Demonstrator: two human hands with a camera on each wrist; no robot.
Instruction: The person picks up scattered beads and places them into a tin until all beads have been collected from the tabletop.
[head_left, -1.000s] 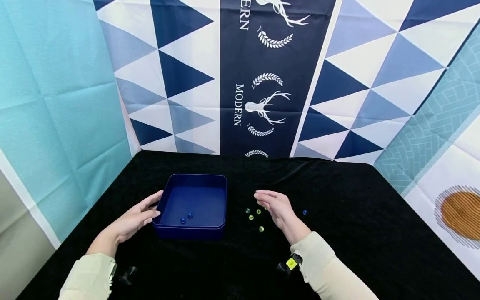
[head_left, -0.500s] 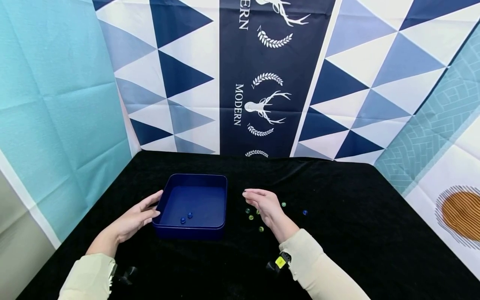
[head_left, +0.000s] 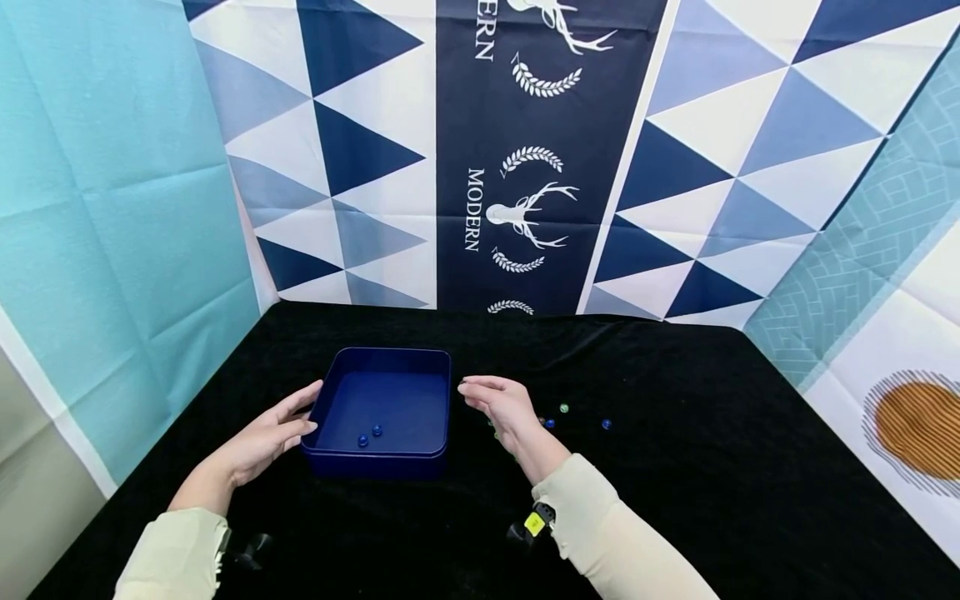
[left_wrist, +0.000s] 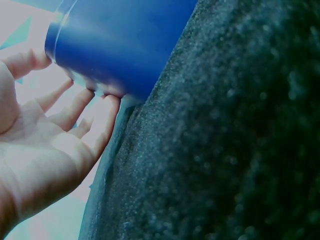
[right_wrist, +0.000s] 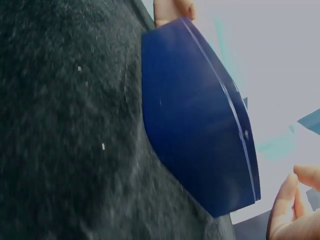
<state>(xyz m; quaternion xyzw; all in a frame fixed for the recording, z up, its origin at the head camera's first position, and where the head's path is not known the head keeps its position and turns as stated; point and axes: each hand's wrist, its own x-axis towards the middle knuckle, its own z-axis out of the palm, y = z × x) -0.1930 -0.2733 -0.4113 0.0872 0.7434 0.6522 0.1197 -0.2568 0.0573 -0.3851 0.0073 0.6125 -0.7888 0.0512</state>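
A dark blue rectangular box [head_left: 372,465] with an open top stands on the black cloth, and two blue marbles [head_left: 363,440] lie inside it. At its left side is my left hand [head_left: 258,442]; the fingertips [left_wrist: 112,102] touch the outer wall and the thumb is near the rim. My right hand [head_left: 510,417] is raised just right of the box, thumb and fingertips pinched together on a small dark marble [head_left: 462,382], mostly hidden by the fingers. In the right wrist view, that hand appears at the lower right, beyond the box's rim.
Loose marbles lie on the black cloth [head_left: 675,500] to the right: a green marble [head_left: 564,408], a blue marble [head_left: 607,424] and another blue marble [head_left: 550,423]. Several more are partly behind the right hand. Patterned curtains [head_left: 360,150] hang behind the table.
My right hand has moved left toward the box with its fingertips pinched, uncovering marbles on its right. My left hand stays at the box's side; the two marbles inside have not moved.
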